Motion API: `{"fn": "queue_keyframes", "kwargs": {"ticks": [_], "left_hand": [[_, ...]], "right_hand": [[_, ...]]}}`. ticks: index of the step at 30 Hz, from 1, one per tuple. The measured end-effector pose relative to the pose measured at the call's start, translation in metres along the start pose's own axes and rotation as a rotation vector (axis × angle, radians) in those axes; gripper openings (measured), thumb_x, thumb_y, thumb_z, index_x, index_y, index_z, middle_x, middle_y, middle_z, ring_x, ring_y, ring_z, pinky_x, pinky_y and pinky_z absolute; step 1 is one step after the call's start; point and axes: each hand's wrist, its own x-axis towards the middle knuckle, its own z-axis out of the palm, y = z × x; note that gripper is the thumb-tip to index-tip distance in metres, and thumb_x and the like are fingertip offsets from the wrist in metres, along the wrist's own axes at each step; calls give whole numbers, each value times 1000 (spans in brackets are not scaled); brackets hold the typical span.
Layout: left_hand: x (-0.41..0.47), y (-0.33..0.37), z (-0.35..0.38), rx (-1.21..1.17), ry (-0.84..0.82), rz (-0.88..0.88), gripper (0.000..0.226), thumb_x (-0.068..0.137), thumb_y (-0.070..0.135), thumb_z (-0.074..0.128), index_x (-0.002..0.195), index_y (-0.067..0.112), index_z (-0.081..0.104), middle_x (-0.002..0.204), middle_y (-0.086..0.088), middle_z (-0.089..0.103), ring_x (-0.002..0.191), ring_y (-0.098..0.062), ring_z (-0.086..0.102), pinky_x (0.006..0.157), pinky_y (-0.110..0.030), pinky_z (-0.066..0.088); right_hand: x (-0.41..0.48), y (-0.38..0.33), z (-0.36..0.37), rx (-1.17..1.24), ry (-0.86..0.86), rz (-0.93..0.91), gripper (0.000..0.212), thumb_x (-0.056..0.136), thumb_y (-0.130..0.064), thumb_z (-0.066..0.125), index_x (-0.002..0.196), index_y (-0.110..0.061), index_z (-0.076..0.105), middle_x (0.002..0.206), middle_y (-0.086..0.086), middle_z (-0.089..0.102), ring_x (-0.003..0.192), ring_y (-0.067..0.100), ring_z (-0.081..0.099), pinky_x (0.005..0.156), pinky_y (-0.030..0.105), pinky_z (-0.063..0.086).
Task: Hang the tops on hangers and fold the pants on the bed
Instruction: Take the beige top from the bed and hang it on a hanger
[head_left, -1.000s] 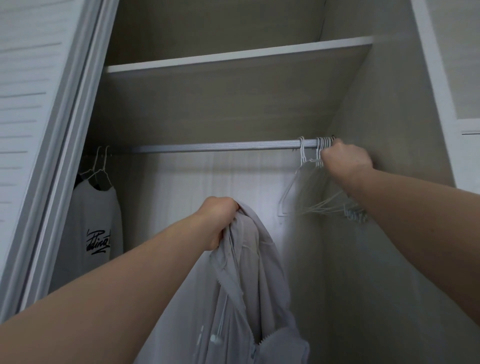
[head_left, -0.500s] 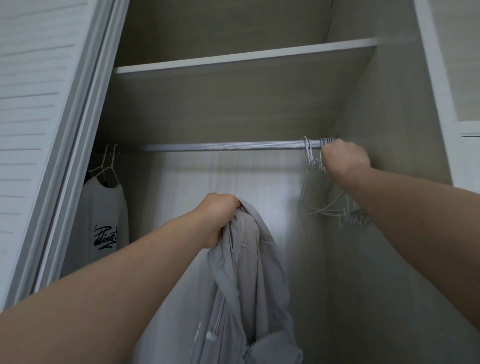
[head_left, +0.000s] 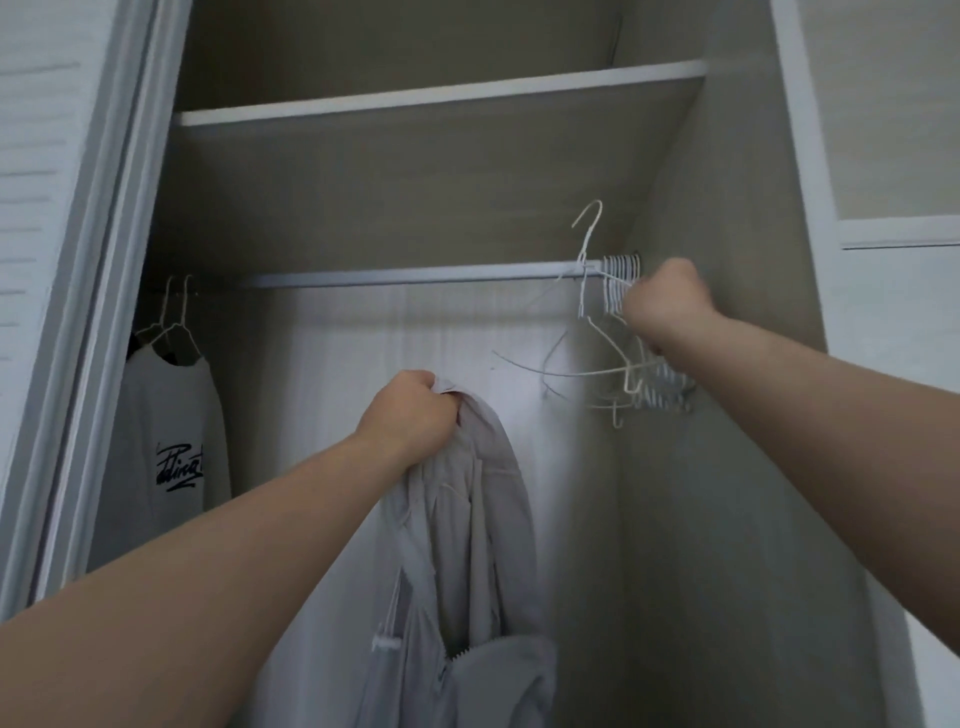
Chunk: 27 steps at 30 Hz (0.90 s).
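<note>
Single head-worn wide-angle view. It stands close before an open wardrobe, facing into it and tilted upward: the underside of the shelf (head_left: 441, 171) shows, and the rail (head_left: 405, 275) crosses a little above mid-frame. The louvred door (head_left: 47, 208) fills the left edge and the wardrobe side wall (head_left: 727, 249) the right; verticals lean inward toward the top. The back panel (head_left: 363, 338) is the far limit. Both forearms enter from the near bottom corners. The left grip (head_left: 405, 415) is near centre, holding a grey jacket (head_left: 467, 519) that runs off the bottom edge. The right grip (head_left: 665, 306) is upper right, closed among the white hangers (head_left: 618, 280) at the rail's right end.
</note>
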Motion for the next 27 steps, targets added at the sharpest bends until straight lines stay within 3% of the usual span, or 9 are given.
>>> {"fn": "queue_keyframes", "kwargs": {"ticks": [3,5,8,11,16,20,24,27], "left_hand": [[-15,-7,7,26,-39,15,31,98,26,53,82,2,66,74,-7,62,71,-23,57,64,-31,42],[-28,-8,10,30,-47,17,31,98,23,53,88,-3,66,79,-11,65,74,-24,58,67,-32,43],[-52,-1,11,13,-34,-8,30,97,23,55,78,1,62,73,-10,59,68,-22,52,63,-31,39],[-83,13,12,0,-30,-57,27,96,24,58,76,6,62,69,-8,57,63,-21,52,59,-29,40],[-151,48,20,-9,-6,-83,27,93,23,64,92,-3,70,84,-20,72,67,-22,61,65,-30,50],[-217,75,35,56,46,-82,25,93,26,64,89,3,72,93,-18,74,89,-30,69,84,-41,56],[-283,90,55,23,29,-174,28,92,29,66,85,2,68,86,-16,69,82,-26,64,79,-38,53],[-330,106,70,60,-18,-228,29,91,29,66,87,1,69,86,-15,70,80,-26,65,78,-36,53]], "right_hand": [[-37,13,-8,267,-36,-11,25,99,-11,45,112,-4,65,80,9,56,62,21,49,53,24,34],[-70,23,-23,346,-14,-70,25,99,-14,46,109,-8,68,69,0,55,60,18,51,55,25,37],[-124,38,-58,447,11,-137,26,94,-26,47,105,-19,70,57,-13,53,57,15,55,58,27,38],[-181,57,-101,622,-32,-106,25,87,-33,46,93,-28,70,43,-15,41,42,13,34,52,27,29],[-260,102,-202,784,-122,51,24,94,-27,50,95,-29,74,48,-10,29,41,13,24,47,22,25],[-306,149,-296,874,-145,142,29,103,-15,46,90,-23,72,51,-6,24,42,12,19,43,18,21],[-352,199,-368,905,-135,205,16,92,-23,48,91,-27,64,52,-6,33,41,12,27,40,19,28],[-375,235,-396,854,-308,295,8,87,-29,58,94,-30,62,56,4,47,45,19,42,43,26,42]]}}
